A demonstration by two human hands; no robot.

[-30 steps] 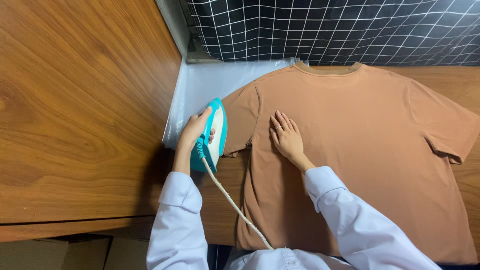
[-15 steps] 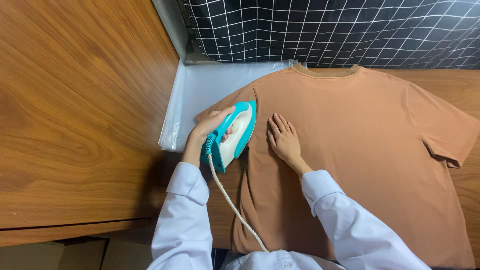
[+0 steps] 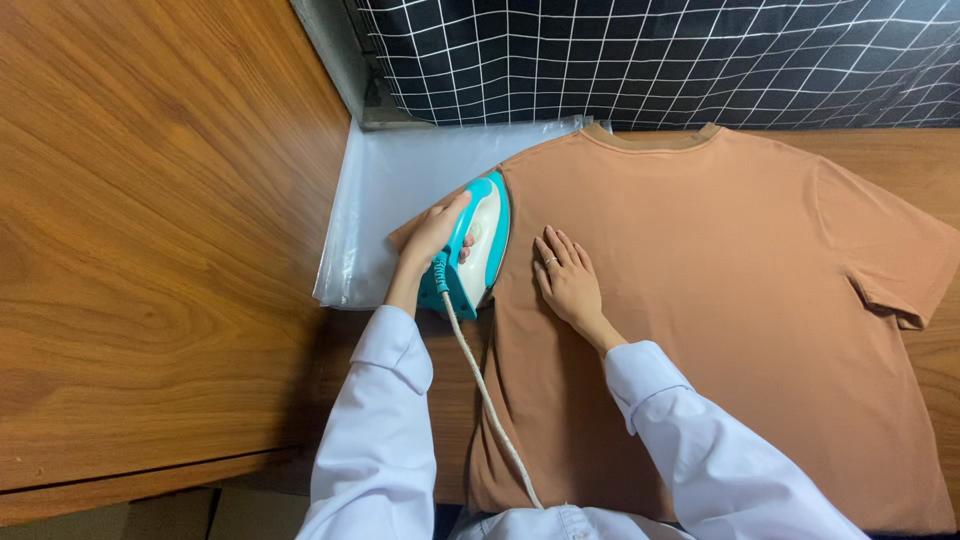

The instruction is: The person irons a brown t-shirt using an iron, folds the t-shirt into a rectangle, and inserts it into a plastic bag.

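Left hand (image 3: 432, 236): fingers clamped round teal steam iron (image 3: 476, 243), on sleeve of brown T-shirt (image 3: 720, 300); right hand (image 3: 568, 282): flat, fingers apart, on shirt; clear plastic bag (image 3: 390, 200) beneath.

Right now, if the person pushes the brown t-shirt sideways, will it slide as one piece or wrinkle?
Probably wrinkle: the t-shirt looks soft and thin, lying flat. The right hand presses on it, likely pinning that part. The sleeve under the iron, held by the left hand, would likely stay too.

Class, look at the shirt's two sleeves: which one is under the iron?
The sleeve beside the plastic sheet; the left hand holds the iron there. The other sleeve lies bare.
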